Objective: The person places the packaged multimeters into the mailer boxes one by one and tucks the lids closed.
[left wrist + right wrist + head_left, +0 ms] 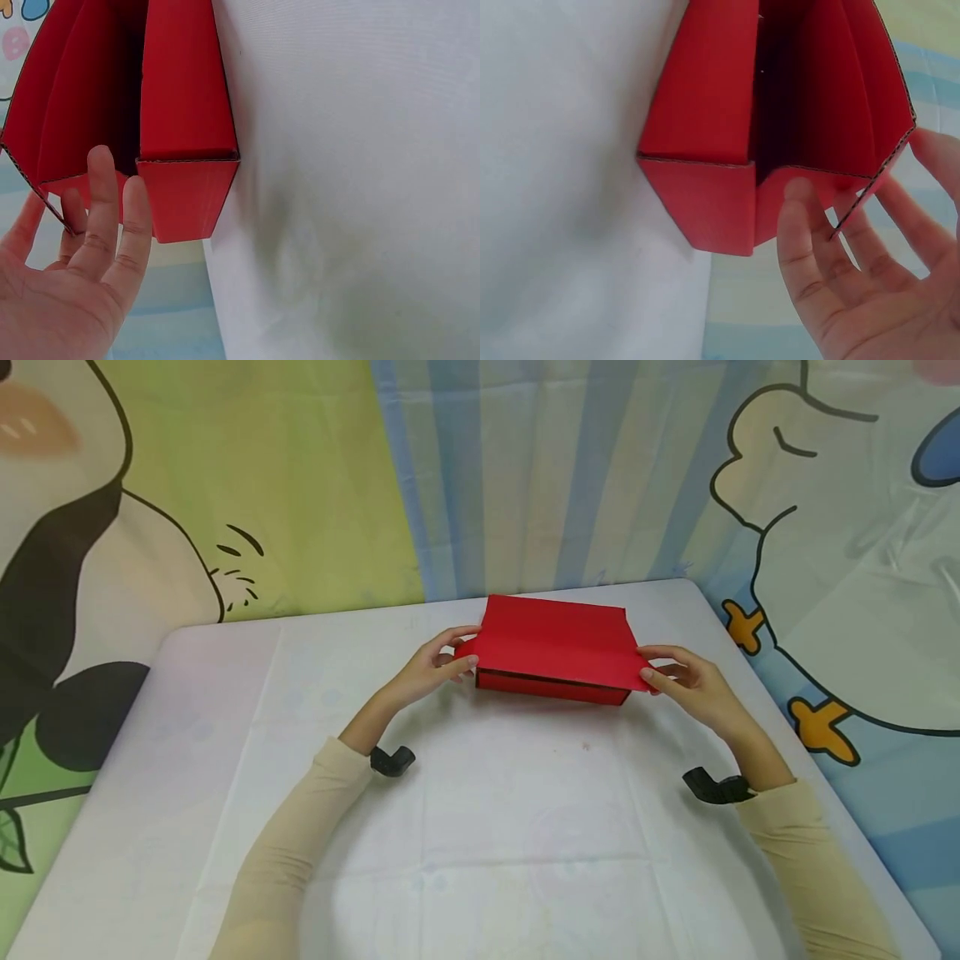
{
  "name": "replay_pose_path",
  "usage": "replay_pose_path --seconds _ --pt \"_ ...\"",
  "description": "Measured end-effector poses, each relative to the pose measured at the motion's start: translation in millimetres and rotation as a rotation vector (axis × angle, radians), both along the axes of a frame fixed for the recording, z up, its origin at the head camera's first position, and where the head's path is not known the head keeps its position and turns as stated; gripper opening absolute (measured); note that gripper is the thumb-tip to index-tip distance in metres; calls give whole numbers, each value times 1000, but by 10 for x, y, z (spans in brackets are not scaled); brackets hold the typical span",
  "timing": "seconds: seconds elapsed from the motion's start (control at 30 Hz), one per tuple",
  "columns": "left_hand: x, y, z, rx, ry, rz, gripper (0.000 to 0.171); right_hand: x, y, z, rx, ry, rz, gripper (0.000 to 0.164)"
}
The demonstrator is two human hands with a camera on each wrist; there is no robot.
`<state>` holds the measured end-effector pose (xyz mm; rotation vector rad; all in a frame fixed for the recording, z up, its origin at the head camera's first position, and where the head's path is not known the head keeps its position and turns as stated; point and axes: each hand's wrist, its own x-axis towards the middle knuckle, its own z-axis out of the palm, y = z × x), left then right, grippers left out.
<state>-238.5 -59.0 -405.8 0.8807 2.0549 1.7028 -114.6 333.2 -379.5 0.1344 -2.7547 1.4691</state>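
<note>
A red cardboard box [551,687] has a hinged lid [558,635], raised a little at the front. My left hand [429,667] holds the lid's front left corner, with the thumb at its edge. At the opposite front corner, my right hand [696,689] grips the lid between thumb and fingers. In the left wrist view, the fingers of the left hand [79,289] lie around a side flap of the lid. The right wrist view shows the right hand [877,292] at the other flap. Through the gap the inside looks dark, and its bottom is hidden.
The box stands near the back edge of a table with a white cloth [480,827]. A printed curtain [300,485] hangs behind and to the sides. Black wrist-worn devices [393,762] sit at both sleeves.
</note>
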Motion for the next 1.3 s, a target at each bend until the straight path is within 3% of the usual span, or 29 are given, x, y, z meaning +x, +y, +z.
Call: replay_pose_path --seconds 0.33,0.6,1.03,1.3 --pt "75 12 -64 -192 137 107 54 38 -25 -168 -36 8 -64 44" --pt "99 10 -124 -190 121 118 56 37 -31 -212 -61 41 -62 42" --pt "104 -13 -215 -209 160 115 50 34 -51 -291 -98 -9 -66 43" --pt "109 -13 -263 -207 122 107 50 45 -52 -364 -122 -25 -55 41"
